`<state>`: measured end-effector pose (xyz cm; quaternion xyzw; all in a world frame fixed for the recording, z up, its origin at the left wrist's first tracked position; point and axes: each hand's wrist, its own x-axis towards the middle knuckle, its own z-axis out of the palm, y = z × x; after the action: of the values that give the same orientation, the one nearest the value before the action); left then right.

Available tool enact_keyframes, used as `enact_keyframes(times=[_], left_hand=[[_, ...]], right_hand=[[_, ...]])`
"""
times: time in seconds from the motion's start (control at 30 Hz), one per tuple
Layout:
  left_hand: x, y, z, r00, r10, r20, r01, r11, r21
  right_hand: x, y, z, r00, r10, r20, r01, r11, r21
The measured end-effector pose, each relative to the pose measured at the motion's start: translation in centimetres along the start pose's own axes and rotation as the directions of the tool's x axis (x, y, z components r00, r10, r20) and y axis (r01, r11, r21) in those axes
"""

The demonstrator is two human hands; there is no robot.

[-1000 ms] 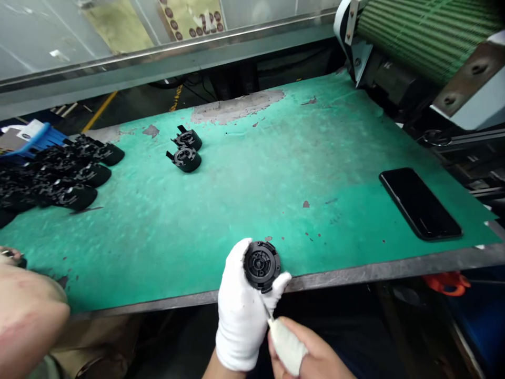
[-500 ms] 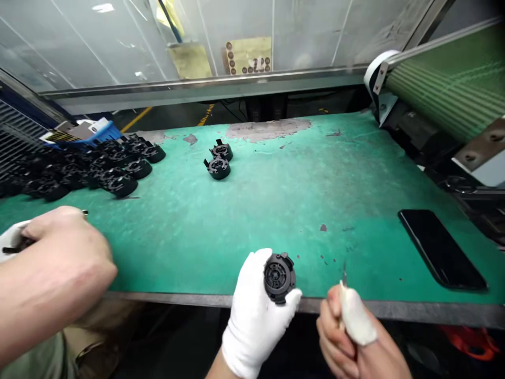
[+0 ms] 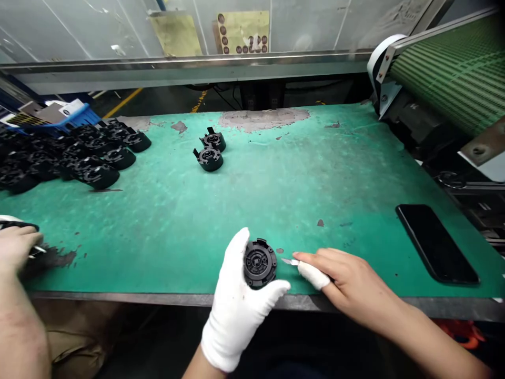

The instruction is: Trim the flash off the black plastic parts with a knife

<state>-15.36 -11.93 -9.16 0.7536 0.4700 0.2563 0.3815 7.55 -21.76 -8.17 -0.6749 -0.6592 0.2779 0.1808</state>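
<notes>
My left hand [image 3: 236, 305], in a white glove, grips a round black plastic part [image 3: 259, 263] between fingers and thumb, its ribbed face turned up toward me. To the right of it, my right hand [image 3: 335, 273] is bare apart from a white cover on the thumb. It pinches a small craft knife [image 3: 291, 261] whose thin blade points left at the part, with a short gap between them. The knife's handle is hidden in my fingers. Both hands are over the front edge of the green bench [image 3: 300, 189].
Two black housings [image 3: 210, 158] stand mid-bench. Many more black housings [image 3: 97, 171] crowd the left, before a blue bin [image 3: 74, 121]. A phone [image 3: 436, 242] lies at right, below a green conveyor belt [image 3: 445, 79]. A co-worker's hand [image 3: 18, 247] works at far left.
My right hand has turned, bringing the knife blade left, close to the black part. My left hand still holds the part. The co-worker's arm has drawn back to the left.
</notes>
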Motion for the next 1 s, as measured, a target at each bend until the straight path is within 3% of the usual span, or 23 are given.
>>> enact_keyframes(times=[0.17,0.33,0.6,0.67,0.8,0.87,1.0], left_hand=[[0.2,0.0,1.2,0.997,0.01,-0.082,-0.004,0.997,0.076],[0.2,-0.4,1.3,0.986,0.123,-0.115,-0.104,0.981,0.165],[0.4,-0.3,1.4,0.975,0.178,-0.135,-0.151,0.97,0.19],[0.5,-0.3,1.3,0.973,0.188,-0.136,-0.159,0.967,0.2],[0.7,-0.1,1.2,0.974,0.184,-0.134,-0.149,0.96,0.236],[0.7,-0.1,1.2,0.974,0.182,-0.135,-0.146,0.96,0.241],[0.6,0.0,1.2,0.972,0.195,-0.135,-0.162,0.961,0.225]], right_hand=[[2.1,0.7,-1.1,0.99,-0.079,0.117,0.102,0.972,-0.212],[2.3,1.3,-2.1,0.979,-0.142,0.144,0.163,0.975,-0.153],[3.6,0.4,-2.5,0.955,-0.203,0.217,0.245,0.951,-0.191],[4.3,0.8,-2.7,0.963,-0.18,0.201,0.231,0.934,-0.272],[6.3,2.3,-3.5,0.993,-0.052,0.103,0.091,0.9,-0.425],[6.7,2.6,-3.9,0.993,-0.069,0.098,0.1,0.925,-0.367],[5.8,1.7,-4.1,0.963,-0.205,0.172,0.234,0.957,-0.17]])
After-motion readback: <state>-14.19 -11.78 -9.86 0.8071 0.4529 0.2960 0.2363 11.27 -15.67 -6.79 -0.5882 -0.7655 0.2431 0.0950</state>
